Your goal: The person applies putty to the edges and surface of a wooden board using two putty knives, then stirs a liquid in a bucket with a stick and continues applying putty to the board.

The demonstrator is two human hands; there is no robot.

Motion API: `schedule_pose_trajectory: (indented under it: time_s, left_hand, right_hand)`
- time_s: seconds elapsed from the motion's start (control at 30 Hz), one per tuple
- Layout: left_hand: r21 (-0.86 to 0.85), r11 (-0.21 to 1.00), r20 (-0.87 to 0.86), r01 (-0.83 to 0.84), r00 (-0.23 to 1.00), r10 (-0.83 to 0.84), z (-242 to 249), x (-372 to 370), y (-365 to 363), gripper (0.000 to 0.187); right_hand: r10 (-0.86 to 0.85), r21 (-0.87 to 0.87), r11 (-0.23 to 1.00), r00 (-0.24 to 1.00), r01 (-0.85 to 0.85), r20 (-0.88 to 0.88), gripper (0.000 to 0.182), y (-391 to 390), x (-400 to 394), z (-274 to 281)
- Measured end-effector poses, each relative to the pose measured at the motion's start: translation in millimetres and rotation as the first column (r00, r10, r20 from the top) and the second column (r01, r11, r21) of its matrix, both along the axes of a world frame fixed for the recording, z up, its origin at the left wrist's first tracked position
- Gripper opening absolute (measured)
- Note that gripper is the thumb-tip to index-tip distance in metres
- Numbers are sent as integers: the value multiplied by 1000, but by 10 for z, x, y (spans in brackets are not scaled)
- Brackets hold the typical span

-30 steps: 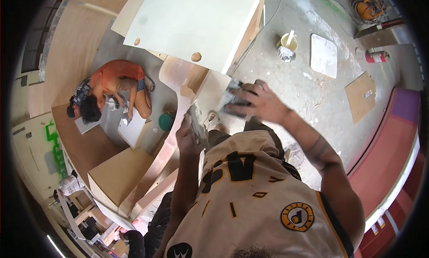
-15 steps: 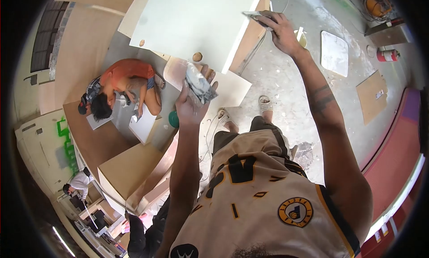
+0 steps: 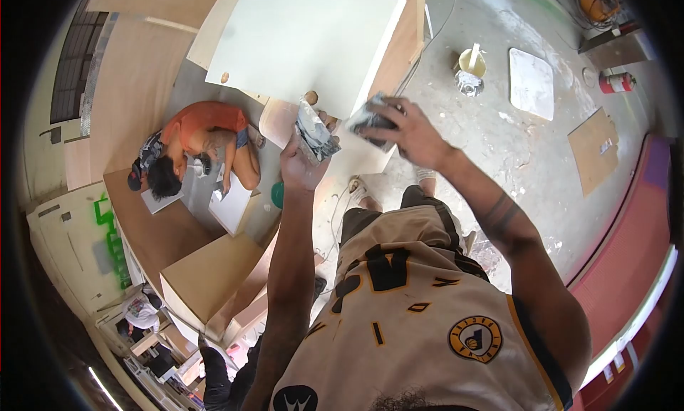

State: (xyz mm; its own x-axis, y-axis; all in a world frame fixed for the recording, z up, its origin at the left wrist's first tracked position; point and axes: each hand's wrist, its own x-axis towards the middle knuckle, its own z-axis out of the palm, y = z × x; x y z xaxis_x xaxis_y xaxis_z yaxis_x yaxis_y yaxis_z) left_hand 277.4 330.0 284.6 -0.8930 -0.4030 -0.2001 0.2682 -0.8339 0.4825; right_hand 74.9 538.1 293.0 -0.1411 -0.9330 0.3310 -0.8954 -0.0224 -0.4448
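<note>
My left hand (image 3: 303, 170) is closed around a flat putty-smeared scraper (image 3: 315, 134), with pale grey putty spread over its face. My right hand (image 3: 412, 132) grips another putty scraper (image 3: 367, 119), its blade pointing left toward the first one. A gap separates the two tools. Beyond them lies a large white panel (image 3: 306, 44) on a wooden frame, and my right hand is off its right edge. Two small round brown knobs (image 3: 311, 97) show by the panel's near edge.
A person in an orange shirt (image 3: 210, 122) crouches at the left, working over white boards (image 3: 231, 203). A tub (image 3: 472, 63) with a stick and a foil-like container (image 3: 468, 85) stand on the floor. Cables, a white board (image 3: 531, 83) and a fire extinguisher (image 3: 617, 82) are at right.
My right hand has come from the panel's right edge down and left, bringing its scraper near my left hand. The left hand has barely moved and keeps its putty-smeared scraper.
</note>
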Motion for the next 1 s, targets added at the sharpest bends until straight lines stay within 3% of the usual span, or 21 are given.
schedule_pose_trajectory:
  time_s: [0.07,0.2,0.27,0.37,0.43,0.47,0.5,0.6,0.63,0.67,0.73,0.77,0.9,0.93,1.0]
  left_hand:
    - [1,1000,28,-30,999,30,25,4,29,56]
    - [54,998,-7,-11,1000,12,69,121,91,52]
    - [127,991,13,-34,999,32,77,254,241,47]
    - [333,933,-160,140,983,-90,81,280,532,46]
    - [-135,990,111,35,994,-20,258,230,834,46]
    - [-314,949,194,30,980,33,323,189,928,46]
    - [-143,990,167,-20,985,44,429,110,994,46]
    - [-68,996,116,-60,991,68,429,230,877,44]
    - [-45,996,96,-73,992,77,459,312,823,43]
    - [-23,996,77,-86,993,87,490,390,768,41]
    - [-175,970,166,-169,966,198,725,337,742,40]
    - [-134,974,117,-183,973,199,748,352,705,39]
    - [95,981,-42,-169,984,174,724,416,742,36]
    - [63,964,74,-259,964,254,753,402,814,34]
    - [82,984,-36,-156,987,160,622,519,828,35]
  right_hand:
    - [43,40,998,999,-43,3,77,94,135,-9]
    - [65,120,989,979,-89,194,75,301,168,-129]
    - [52,-75,997,963,-33,265,69,351,157,49]
    - [178,-365,929,939,-62,293,56,421,287,456]
    - [244,-474,869,956,-143,160,50,431,453,642]
    - [235,-418,891,968,-178,88,52,450,489,656]
    - [231,-359,909,973,-210,15,54,462,501,659]
    - [93,-307,950,989,-54,114,61,432,326,340]
    - [41,-161,985,995,-56,-95,63,427,171,308]
    - [36,-71,996,987,-47,-154,63,421,46,246]
    - [-59,-68,996,993,52,-106,66,333,-257,-76]
    - [-128,-141,982,992,129,12,69,242,-436,-278]
    - [-418,-298,849,899,437,128,72,-209,-1180,-570]
    - [-436,-310,832,888,460,146,71,-301,-1286,-561]
    - [-464,-330,802,867,498,182,69,-439,-1386,-451]
